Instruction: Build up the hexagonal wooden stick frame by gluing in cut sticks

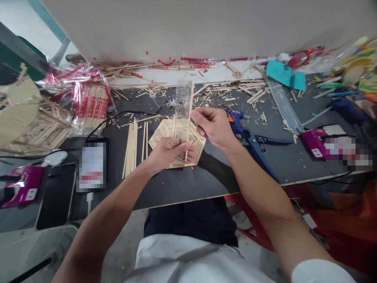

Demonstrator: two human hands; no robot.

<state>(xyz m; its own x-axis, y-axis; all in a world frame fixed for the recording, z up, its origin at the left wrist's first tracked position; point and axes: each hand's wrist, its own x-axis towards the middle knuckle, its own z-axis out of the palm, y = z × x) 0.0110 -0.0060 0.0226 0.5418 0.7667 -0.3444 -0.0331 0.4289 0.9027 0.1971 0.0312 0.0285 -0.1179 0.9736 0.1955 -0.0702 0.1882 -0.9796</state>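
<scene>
My left hand [173, 151] is closed around the lower end of a clear ruler [183, 96] and a thin wooden stick [191, 100] lying along its right edge. Thumb and index finger of my right hand [216, 125] pinch at the stick about halfway up; the fingertips partly hide the contact. Both are held above a hexagonal piece built of layered sticks [199, 151], which lies on the dark tabletop. Left of it are loose sticks [129, 151] side by side. Just right of my right hand are a blue glue gun [236, 118] and blue cutters [256, 147].
Stick offcuts [256, 94] litter the back of the table. At left are plastic-wrapped stick bundles [90, 104], a phone [91, 167], a dark phone [56, 196] and a purple power strip [25, 184]. Another purple power strip [315, 143] and a cyan paper [278, 72] are at right.
</scene>
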